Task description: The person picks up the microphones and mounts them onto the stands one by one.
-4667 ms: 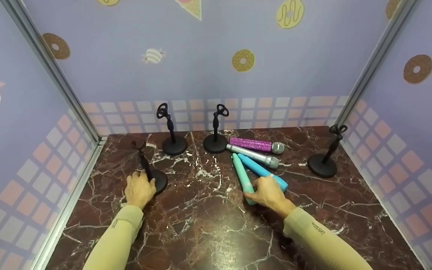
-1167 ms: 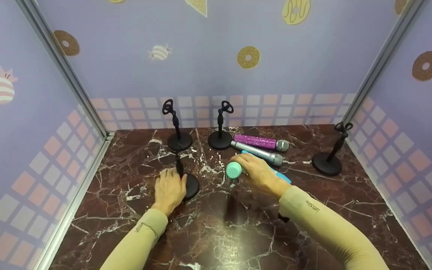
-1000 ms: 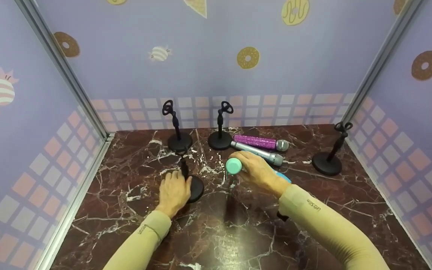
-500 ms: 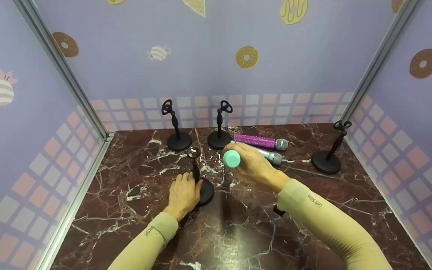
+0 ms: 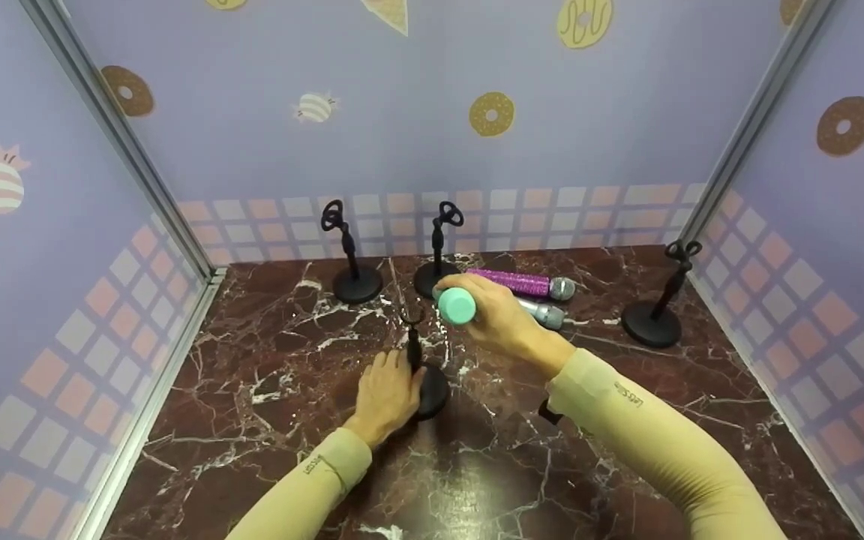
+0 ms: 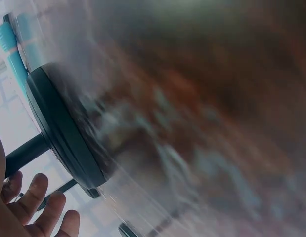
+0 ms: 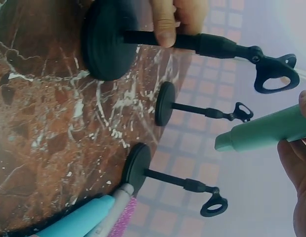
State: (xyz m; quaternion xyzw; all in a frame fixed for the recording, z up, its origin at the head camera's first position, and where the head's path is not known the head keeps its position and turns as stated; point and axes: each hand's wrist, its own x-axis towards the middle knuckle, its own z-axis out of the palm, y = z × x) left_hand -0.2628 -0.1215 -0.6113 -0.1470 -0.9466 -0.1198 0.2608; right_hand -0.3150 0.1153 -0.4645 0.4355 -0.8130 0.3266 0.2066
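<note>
My left hand (image 5: 387,394) grips the pole of a black microphone stand (image 5: 434,394) near the middle of the table. In the right wrist view, that stand's looped clip (image 7: 276,74) points toward a mint-green microphone (image 7: 266,129). My right hand (image 5: 505,321) holds this microphone in the air, its round end (image 5: 457,306) facing the head camera. The narrower tip is apart from the clip. Below, a blue microphone (image 7: 78,217) lies on the table, hidden by my right hand and arm in the head view. Whether the gripped stand's base touches the table, I cannot tell.
Two more stands, one at back left (image 5: 357,283) and one at back centre (image 5: 438,247), stand near the rear wall. Another stand (image 5: 651,324) is at the right. A purple glittery microphone (image 5: 522,283) and a silver microphone (image 5: 548,315) lie behind my right hand.
My left hand has brought the stand rightward from the left side. The mint-green microphone, earlier lying on the table, is lifted in my right hand and has lately moved slightly left and farther back.
</note>
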